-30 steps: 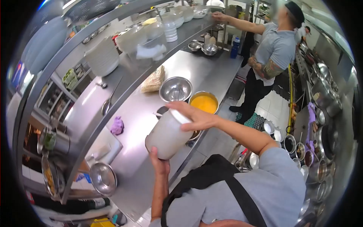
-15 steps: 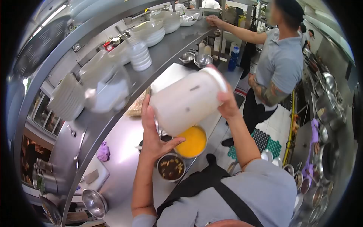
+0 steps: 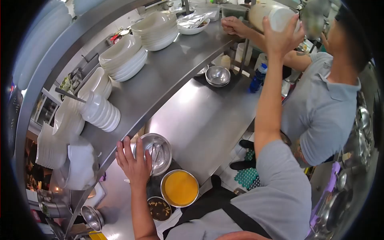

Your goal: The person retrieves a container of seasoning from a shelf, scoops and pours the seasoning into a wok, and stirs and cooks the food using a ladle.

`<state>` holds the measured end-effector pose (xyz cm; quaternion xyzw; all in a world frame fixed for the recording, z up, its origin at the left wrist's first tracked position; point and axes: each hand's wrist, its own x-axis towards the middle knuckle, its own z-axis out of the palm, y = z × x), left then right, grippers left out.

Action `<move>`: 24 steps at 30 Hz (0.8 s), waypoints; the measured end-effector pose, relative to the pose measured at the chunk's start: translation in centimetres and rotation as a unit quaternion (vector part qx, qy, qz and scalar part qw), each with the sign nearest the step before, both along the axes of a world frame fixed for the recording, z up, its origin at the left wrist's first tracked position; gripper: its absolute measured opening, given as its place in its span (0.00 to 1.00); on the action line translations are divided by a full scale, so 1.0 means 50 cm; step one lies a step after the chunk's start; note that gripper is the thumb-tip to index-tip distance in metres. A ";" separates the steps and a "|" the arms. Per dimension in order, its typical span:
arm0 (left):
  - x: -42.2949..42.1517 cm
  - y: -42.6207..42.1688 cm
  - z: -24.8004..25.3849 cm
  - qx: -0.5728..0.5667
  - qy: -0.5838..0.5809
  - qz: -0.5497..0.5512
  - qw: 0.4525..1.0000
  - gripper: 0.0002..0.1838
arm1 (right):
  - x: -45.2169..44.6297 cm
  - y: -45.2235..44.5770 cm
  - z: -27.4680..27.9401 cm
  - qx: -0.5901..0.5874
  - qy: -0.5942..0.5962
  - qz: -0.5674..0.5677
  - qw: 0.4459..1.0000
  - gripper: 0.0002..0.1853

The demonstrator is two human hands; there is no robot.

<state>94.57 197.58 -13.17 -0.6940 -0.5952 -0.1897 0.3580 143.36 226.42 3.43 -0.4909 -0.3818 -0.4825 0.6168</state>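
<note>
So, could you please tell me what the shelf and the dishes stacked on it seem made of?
The shelf looks like brushed stainless steel, grey with soft, blurred reflections. The stacked dishes look like glazed ceramic, white with glossy highlights, though melamine is possible.

a kitchen worker wears a plain grey shirt (image 3: pixel 276 192), crossed by a flat black strap (image 3: pixel 245 219). up and to the right of the strap, a short sleeve (image 3: pixel 272 158) ends in a plain hem above the elbow. left of the strap spreads black cloth (image 3: pixel 196 218). well beyond the strap, left hand (image 3: pixel 136 166) and right hand (image 3: pixel 280 38) are bare.
</note>
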 end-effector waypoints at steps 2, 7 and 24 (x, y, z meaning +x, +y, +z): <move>-0.002 0.010 -0.009 0.025 0.034 0.018 0.999 0.33 | 0.062 0.084 0.013 -0.028 0.013 -0.056 0.998 0.53; 0.001 0.026 -0.017 0.058 0.061 0.065 0.994 0.26 | 0.207 0.277 0.021 -0.176 0.069 -0.078 0.979 0.52; 0.015 0.026 -0.005 0.014 0.090 0.070 0.993 0.29 | 0.365 0.621 -0.081 -0.470 -0.039 -0.047 0.881 0.39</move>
